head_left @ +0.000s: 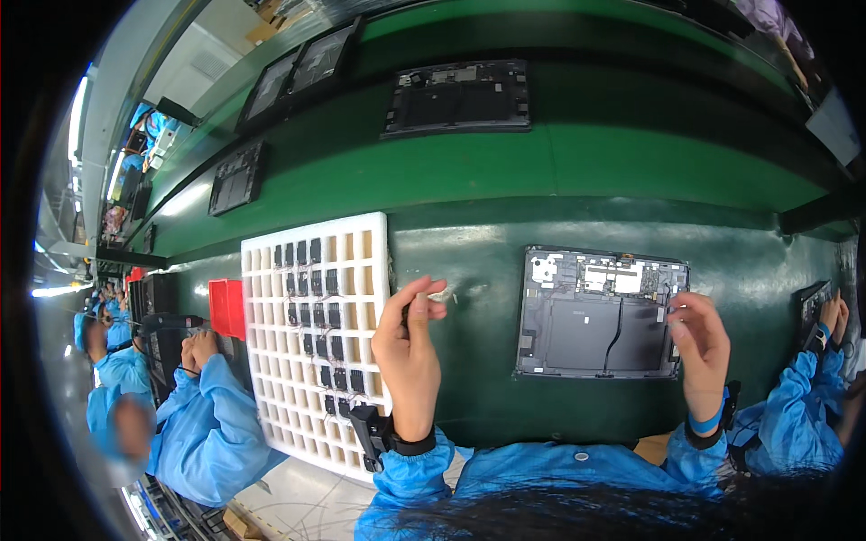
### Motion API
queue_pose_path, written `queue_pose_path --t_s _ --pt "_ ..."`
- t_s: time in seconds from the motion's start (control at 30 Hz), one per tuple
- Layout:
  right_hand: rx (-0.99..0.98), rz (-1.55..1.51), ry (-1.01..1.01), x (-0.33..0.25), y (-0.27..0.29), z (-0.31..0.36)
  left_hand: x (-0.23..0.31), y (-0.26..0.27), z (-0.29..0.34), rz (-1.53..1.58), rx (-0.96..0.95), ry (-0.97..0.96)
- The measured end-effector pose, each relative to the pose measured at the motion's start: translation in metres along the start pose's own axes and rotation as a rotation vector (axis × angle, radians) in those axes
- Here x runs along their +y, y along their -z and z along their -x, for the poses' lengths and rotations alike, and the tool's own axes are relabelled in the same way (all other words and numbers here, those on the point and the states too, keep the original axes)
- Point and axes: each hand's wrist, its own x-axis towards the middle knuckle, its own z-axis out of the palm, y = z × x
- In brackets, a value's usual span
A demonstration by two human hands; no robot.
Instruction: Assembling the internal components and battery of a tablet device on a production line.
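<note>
An opened tablet, its inside bare with a large dark battery, green-edged boards and a black cable down the middle, lies on the green bench before me. My right hand is at its right edge, thumb and fingertips drawn together; what they pinch, if anything, is too small to make out. To the left of the tablet my left hand is raised beside a white foam tray, its fingers curled in against the thumb. Something dark may be between them. Several small black parts with thin wires sit in the tray's slots.
Across the raised green line lie another opened tablet, a smaller one and a dark double frame. A red bin stands left of the tray. Co-workers in blue sit at left and right.
</note>
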Motion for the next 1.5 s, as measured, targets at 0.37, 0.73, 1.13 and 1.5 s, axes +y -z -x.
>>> queue_pose_path --t_s 0.37,0.73,1.13,1.5 --pt "-0.349 0.017 0.168 -0.046 -0.085 0.001 0.032 -0.043 0.04 0.326 -0.237 0.141" --pt "-0.3 0.114 0.231 -0.05 -0.092 -0.01 0.045 -0.045 0.042 0.252 -0.354 0.141" --pt "-0.326 0.216 0.375 -0.025 -0.065 -0.028 0.024 -0.067 0.035 0.349 -0.644 0.264" --pt "-0.186 -0.342 -0.149 0.005 -0.07 -0.035 0.027 -0.102 0.026 0.334 -0.511 -0.002"
